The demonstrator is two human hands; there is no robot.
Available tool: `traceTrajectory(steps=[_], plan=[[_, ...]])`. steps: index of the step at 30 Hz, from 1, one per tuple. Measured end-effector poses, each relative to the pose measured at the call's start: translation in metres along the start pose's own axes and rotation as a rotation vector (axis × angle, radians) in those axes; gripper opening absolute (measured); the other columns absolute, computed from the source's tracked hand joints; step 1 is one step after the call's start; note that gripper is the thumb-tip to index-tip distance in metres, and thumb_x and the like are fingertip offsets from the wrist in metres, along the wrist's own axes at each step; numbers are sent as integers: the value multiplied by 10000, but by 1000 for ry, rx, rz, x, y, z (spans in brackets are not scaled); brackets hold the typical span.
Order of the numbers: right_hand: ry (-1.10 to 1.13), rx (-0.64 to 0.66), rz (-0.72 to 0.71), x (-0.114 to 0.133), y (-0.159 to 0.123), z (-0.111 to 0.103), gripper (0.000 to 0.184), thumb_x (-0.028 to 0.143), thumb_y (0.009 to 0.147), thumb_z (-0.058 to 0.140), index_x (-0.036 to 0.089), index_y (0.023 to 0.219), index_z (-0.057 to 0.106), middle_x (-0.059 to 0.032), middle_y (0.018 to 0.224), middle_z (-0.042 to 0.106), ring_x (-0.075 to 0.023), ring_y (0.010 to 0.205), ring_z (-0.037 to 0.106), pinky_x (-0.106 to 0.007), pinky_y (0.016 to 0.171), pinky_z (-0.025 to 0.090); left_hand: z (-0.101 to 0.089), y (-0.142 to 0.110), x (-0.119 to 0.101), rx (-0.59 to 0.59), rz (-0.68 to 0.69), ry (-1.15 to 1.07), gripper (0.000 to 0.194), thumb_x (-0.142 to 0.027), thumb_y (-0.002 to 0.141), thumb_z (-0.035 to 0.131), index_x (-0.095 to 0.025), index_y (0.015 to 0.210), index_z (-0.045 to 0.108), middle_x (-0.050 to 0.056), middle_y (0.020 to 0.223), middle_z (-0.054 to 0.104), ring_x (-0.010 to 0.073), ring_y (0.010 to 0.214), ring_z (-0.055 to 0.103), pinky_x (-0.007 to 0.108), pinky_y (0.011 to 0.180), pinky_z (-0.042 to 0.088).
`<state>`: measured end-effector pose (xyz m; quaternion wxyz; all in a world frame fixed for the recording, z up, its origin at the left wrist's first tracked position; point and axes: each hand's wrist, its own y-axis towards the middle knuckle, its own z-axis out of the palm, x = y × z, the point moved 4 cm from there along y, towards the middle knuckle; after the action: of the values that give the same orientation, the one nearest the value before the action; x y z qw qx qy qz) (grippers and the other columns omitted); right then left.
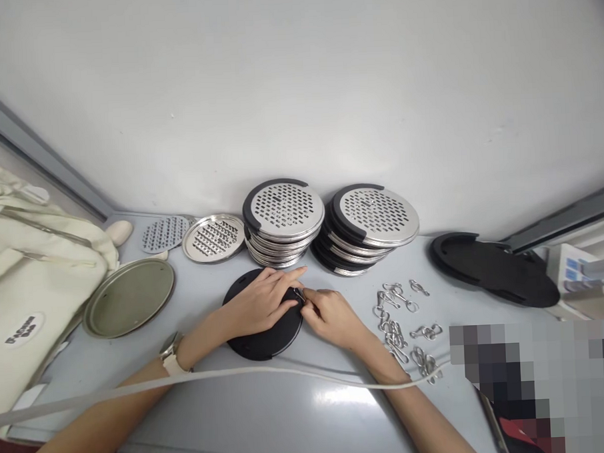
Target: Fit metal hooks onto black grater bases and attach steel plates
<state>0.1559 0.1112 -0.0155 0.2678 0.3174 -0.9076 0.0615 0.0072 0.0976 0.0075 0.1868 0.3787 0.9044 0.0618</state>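
Observation:
A round black plastic disc (262, 342) lies on the grey table in front of me. My left hand (262, 298) rests across its top, fingers stretched out and thumb apart, steadying it. At the disc's right edge, my right hand (333, 316) is closed in a pinch on a small metal snap hook (299, 294). The hook touches the disc's rim near my left fingertips; its far end is partly hidden by my fingers. To the right of my right hand, several loose metal snap hooks with rings (394, 332) are scattered on the table.
Behind the disc stand two stacks of round graters, a left stack (286, 210) and a right stack (379, 216). Single grater plates (215, 238), an olive round tray (129, 297) and a cream bag (44, 278) are leftward. Black discs (499, 271) lie right. A white cable (238, 371) crosses in front.

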Motion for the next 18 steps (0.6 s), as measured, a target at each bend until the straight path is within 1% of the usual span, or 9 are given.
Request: traceTrajectory(steps=[5, 7, 12, 15, 18], plan=[[55, -42, 17, -3, 1, 2, 161, 170, 838, 409, 194, 715, 510, 2, 611, 584, -128, 549, 515, -224, 571, 308, -1, 0, 2, -25, -29, 21, 511, -253, 977, 381, -142, 1444, 205, 129, 1303, 526, 255, 1153, 500, 419, 974, 343], [61, -52, 21, -4, 2, 3, 161, 164, 833, 413, 197, 702, 502, 8, 596, 574, -126, 538, 513, -221, 568, 309, -1, 0, 2, -34, -35, 28, 532, -249, 975, 384, -141, 1455, 182, 131, 1289, 534, 256, 1130, 509, 418, 969, 348], [47, -69, 22, -3, 3, 2, 152, 167, 830, 424, 201, 706, 503, 19, 569, 551, -123, 510, 494, -221, 557, 300, -4, 1, 2, -61, -44, 30, 503, -237, 970, 385, -139, 1439, 234, 136, 1244, 558, 265, 1117, 516, 418, 943, 379], [44, -72, 12, -1, 2, 0, 161, 157, 822, 424, 205, 679, 479, 27, 550, 521, -120, 499, 472, -221, 546, 288, -7, 2, 2, -69, -57, 12, 464, -202, 968, 372, -146, 1418, 274, 121, 1196, 586, 251, 1101, 528, 412, 941, 393], [49, -72, -1, 0, 2, -1, 172, 154, 822, 423, 207, 662, 460, 33, 539, 494, -117, 497, 458, -218, 543, 283, -9, 2, 2, -94, -69, -11, 466, -191, 960, 385, -154, 1413, 284, 105, 1142, 608, 235, 1087, 541, 398, 942, 412]])
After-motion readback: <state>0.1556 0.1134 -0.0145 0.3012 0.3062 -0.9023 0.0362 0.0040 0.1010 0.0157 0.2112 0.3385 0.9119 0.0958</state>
